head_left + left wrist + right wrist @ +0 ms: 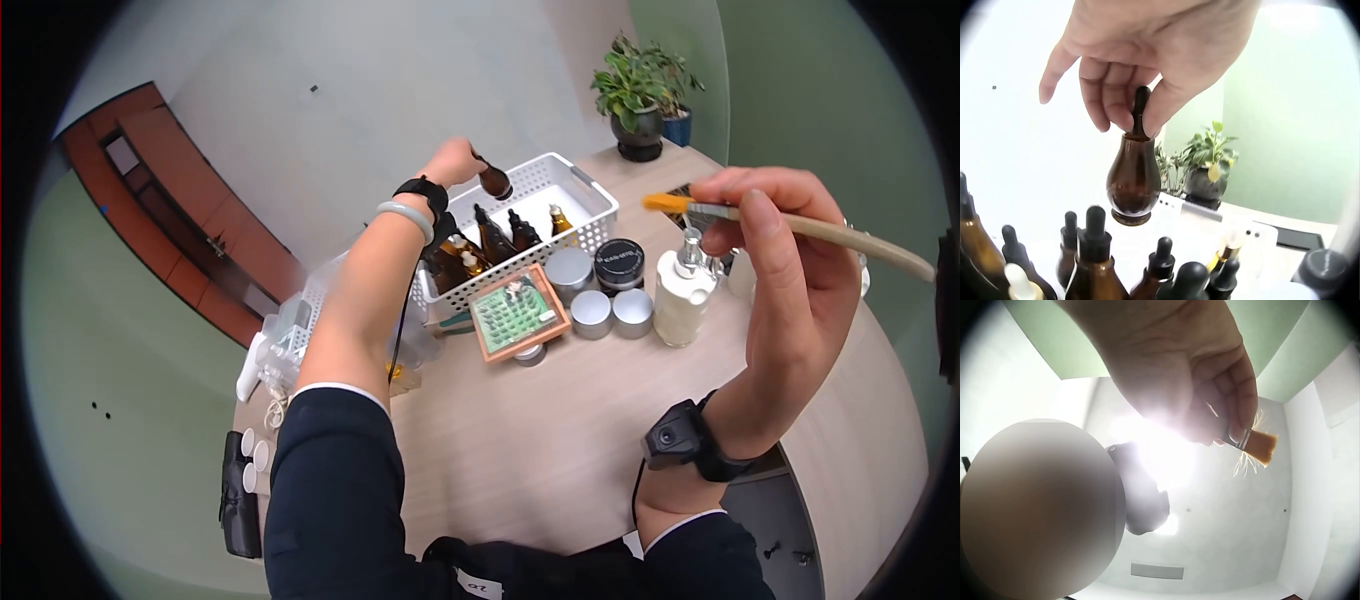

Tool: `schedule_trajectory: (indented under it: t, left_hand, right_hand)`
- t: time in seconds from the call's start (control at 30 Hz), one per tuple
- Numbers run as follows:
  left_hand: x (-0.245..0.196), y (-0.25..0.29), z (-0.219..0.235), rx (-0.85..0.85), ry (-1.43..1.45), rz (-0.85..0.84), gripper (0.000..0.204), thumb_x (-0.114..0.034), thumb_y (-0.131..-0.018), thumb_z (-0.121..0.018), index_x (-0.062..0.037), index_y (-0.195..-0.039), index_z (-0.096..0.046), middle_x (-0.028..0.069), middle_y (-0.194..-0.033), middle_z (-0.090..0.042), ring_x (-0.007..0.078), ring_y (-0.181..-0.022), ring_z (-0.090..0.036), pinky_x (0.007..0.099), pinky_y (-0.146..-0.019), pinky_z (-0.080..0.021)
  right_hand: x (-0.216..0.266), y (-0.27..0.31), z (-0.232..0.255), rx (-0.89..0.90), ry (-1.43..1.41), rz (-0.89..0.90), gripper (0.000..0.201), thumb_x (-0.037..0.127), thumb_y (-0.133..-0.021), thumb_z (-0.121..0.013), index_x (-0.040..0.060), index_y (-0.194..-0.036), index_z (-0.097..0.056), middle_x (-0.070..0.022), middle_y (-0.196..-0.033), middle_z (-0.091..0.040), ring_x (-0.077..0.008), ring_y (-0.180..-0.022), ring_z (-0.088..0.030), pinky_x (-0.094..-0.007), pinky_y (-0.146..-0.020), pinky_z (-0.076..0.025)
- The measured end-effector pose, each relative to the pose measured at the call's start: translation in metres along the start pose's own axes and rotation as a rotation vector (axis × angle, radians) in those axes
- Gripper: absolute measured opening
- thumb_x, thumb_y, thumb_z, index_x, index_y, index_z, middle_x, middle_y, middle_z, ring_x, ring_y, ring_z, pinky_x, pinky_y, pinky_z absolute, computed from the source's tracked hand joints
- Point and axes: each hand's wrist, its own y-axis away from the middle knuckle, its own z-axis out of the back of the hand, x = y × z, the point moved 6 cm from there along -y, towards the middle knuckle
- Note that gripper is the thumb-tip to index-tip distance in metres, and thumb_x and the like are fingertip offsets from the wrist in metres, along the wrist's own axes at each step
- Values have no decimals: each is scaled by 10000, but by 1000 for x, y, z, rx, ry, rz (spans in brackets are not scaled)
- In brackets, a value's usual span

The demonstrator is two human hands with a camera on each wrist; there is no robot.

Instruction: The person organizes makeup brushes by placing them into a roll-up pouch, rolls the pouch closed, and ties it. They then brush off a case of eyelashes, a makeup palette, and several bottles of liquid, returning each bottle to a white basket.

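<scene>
My left hand (455,163) pinches the black dropper top of a brown glass dropper bottle (1134,178) between thumb and fingers. The bottle hangs upright above a white perforated basket (597,232). Inside the basket stand several more brown dropper bottles (492,240), most with black tops; in the left wrist view their tops lie below the held bottle. Raised at the right, my right hand (785,250) grips a flat brush (840,231) near its metal ferrule. Its orange bristles (1261,447) point left in the head view, and a few stray hairs stick out sideways.
Before the basket are a wood-framed box (545,340) with a green face, several silver tins (591,315) and a black-lidded jar (619,262). A clear bottle (683,300) stands below the brush. Potted plants (635,90) are behind; white cups (262,457) lie far left.
</scene>
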Motion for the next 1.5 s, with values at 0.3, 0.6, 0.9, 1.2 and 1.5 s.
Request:
schedule_trajectory:
  t: [0.3, 0.6, 0.9, 1.2, 1.5]
  left_hand:
    - [0, 170, 124, -318, 538, -159, 251, -228, -766, -634, 8, -846, -609, 85, -768, -615, 135, -702, -556, 279, -644, -443]
    - [5, 370, 59, -54, 1705, -173, 171, -161, -904, -441, -10, -984, -440, 103, -938, -600, 133, -889, -565, 269, -804, -438]
    - [31, 457, 45, -155, 1064, -95, 233, -91, -739, -658, -17, -892, -500, 56, -841, -582, 130, -793, -560, 256, -746, -439]
    - [48, 485, 65, -482, 774, -395, 289, -168, -672, -692, -38, -854, -510, 96, -751, -556, 292, -722, -536, 355, -693, -423]
    - [97, 467, 49, -307, 1452, -65, 246, -70, -777, -636, -16, -943, -462, 38, -849, -573, 70, -770, -534, 196, -691, -426]
  right_hand:
    - [-3, 5, -19, 113, -72, -1, 129, 90, -823, -550, -30, -836, -593, -72, -800, -618, -78, -651, -523, -189, -623, -419]
    - [13, 37, -73, 383, -30, 21, 126, 66, -848, -507, -36, -884, -571, -94, -888, -588, -82, -723, -517, -196, -650, -419]
    - [38, 154, -200, 1033, -232, -262, 74, 15, -795, -518, -19, -861, -517, -84, -844, -552, -119, -761, -544, -222, -637, -438]
    - [37, 173, -252, 1190, -170, -503, 113, 90, -817, -497, 4, -885, -468, -45, -734, -559, -75, -640, -509, -203, -562, -409]
    - [31, 176, -273, 929, -367, -377, 87, 71, -831, -478, 7, -887, -460, -101, -776, -579, -100, -667, -522, -204, -572, -422]
